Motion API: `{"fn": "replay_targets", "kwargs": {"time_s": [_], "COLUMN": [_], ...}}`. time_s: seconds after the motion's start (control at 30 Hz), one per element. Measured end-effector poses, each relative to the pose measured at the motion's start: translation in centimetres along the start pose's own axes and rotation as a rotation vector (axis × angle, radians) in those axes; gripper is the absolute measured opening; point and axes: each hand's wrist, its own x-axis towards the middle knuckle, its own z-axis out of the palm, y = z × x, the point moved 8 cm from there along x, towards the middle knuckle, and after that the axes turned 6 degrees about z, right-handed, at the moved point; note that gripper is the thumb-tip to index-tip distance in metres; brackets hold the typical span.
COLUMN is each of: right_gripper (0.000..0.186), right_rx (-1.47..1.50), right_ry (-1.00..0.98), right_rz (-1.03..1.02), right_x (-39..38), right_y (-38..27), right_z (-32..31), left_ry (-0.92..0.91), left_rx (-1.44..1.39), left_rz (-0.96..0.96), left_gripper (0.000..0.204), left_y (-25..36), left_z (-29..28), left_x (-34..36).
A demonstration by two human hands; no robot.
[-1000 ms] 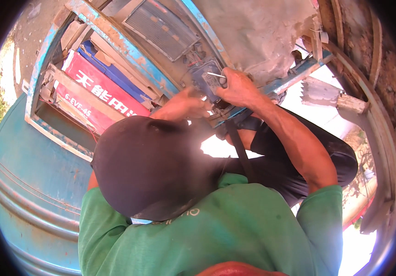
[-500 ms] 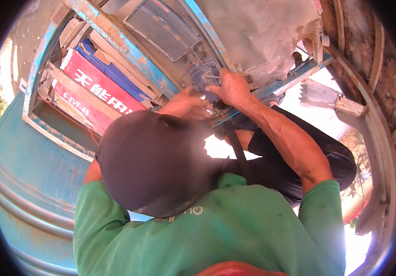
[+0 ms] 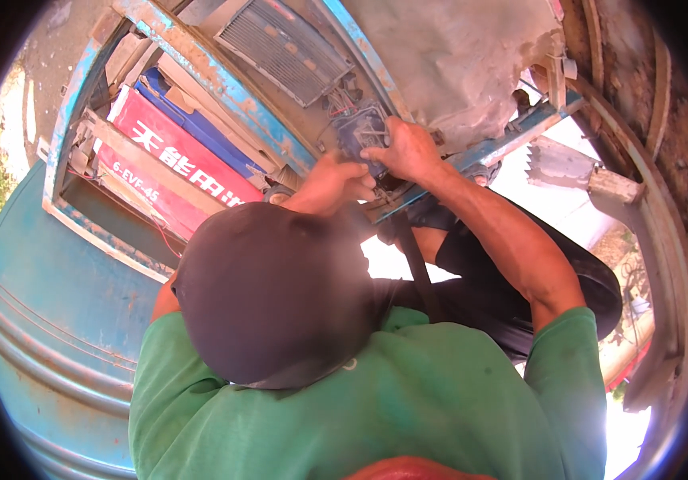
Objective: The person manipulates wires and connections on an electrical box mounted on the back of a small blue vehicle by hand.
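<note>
My right hand (image 3: 409, 150) is closed on a thin metal tool (image 3: 372, 134) over a dark blue-grey component box (image 3: 357, 120), with its thumb reaching left across the box. Just lower and to the left, my left hand (image 3: 334, 182) has its fingers curled beside that box; what they hold is hidden. Wires (image 3: 336, 102) run from above the box toward a finned metal panel (image 3: 280, 52). The box sits inside a rusty blue metal frame (image 3: 248, 112). A large dark rounded shape (image 3: 272, 296) in front of my green shirt hides part of my left forearm.
Left of the hands are a red carton (image 3: 152, 152) and a blue case (image 3: 192, 120). A blue ribbed metal body (image 3: 56, 328) fills the lower left. A crumpled sheet (image 3: 472, 64) lies at upper right, beside rusted curved beams (image 3: 648, 160) and a wooden-handled saw (image 3: 560, 164).
The tool in my right hand showed as a white rod a second ago and is less distinct now. My left fingers have shifted slightly and are more curled. The dark rounded shape has moved slightly.
</note>
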Motion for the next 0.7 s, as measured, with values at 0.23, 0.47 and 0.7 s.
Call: {"fn": "replay_targets", "kwargs": {"time_s": [0.23, 0.47, 0.7], "right_gripper": [0.062, 0.06, 0.06], "right_rx": [0.052, 0.037, 0.017], "right_ry": [-0.022, 0.035, 0.069], "right_rz": [-0.014, -0.034, -0.044], "right_x": [-0.1, -0.6, -1.2], "right_y": [0.2, 0.4, -0.1], "right_z": [-0.4, -0.5, -0.6], "left_ry": [0.098, 0.151, 0.114], "left_rx": [0.131, 0.639, 0.806], "left_rz": [-0.079, -0.216, 0.508], "left_gripper": [0.034, 0.053, 0.054], "left_y": [0.6, 5.3, 13.8], "left_z": [-0.2, 1.3, 0.0], "left_x": [-0.9, -4.5, -4.1]}}
